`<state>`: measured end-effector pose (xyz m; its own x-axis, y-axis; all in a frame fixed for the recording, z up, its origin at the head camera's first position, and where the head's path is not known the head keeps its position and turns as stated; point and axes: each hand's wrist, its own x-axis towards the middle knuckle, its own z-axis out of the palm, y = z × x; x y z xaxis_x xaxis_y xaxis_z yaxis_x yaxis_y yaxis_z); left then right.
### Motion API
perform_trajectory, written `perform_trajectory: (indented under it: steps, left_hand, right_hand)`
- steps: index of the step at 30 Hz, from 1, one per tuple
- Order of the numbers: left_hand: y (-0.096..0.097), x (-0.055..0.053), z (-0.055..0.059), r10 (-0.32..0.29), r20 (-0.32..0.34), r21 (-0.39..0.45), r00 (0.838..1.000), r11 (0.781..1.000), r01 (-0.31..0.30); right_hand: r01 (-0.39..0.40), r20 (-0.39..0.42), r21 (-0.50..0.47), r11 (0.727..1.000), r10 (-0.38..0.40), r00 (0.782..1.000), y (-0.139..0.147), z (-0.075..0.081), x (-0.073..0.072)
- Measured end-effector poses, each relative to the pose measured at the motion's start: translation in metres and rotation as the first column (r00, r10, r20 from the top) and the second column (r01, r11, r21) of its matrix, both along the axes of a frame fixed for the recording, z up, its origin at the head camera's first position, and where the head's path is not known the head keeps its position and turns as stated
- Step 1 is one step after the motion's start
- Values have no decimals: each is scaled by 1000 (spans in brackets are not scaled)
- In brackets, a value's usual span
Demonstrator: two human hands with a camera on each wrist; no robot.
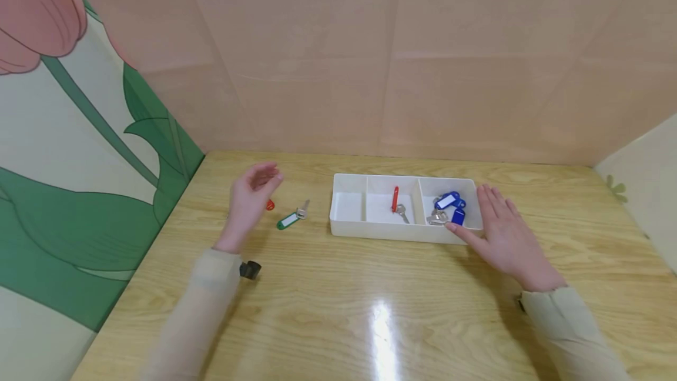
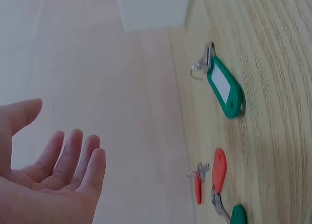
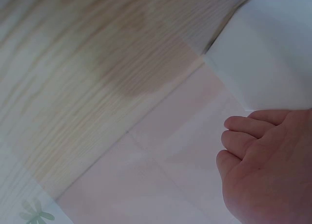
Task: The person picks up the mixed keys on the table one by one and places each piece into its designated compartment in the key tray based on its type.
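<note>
A white three-compartment tray stands on the table. Flat against its right end lies my right hand, fingers straight along the end wall and thumb at the front rim. Several blue-tagged keys fill the right compartment, and a red-tagged key sits in the middle one. My left hand hovers left of the tray, holding nothing, its fingers loosely bent. Beside it on the table lie a green-tagged key and a red key tag. The left wrist view also shows another red-tagged key and a second green tag.
The wooden table meets a pinkish back wall behind the tray. A wall with a painted flower borders the left side. A pale wall stands at the right.
</note>
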<state>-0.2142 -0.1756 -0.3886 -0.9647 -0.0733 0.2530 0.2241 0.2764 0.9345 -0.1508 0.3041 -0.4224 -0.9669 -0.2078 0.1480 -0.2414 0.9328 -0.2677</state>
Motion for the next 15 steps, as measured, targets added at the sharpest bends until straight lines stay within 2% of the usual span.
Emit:
perform_trajectory:
  steps: [7, 15]
  left_hand:
    - [-15, -7, 2, 10, 16, -54, 1000, 998, -10]
    - [-27, -16, 1, 19, 89, -127, 996, 992, -7]
  right_hand:
    - [2, -1, -3, 1000, -2, 1000, -1, 0, 1]
    - [4, -4, 1, 1000, -4, 1000, -1, 0, 1]
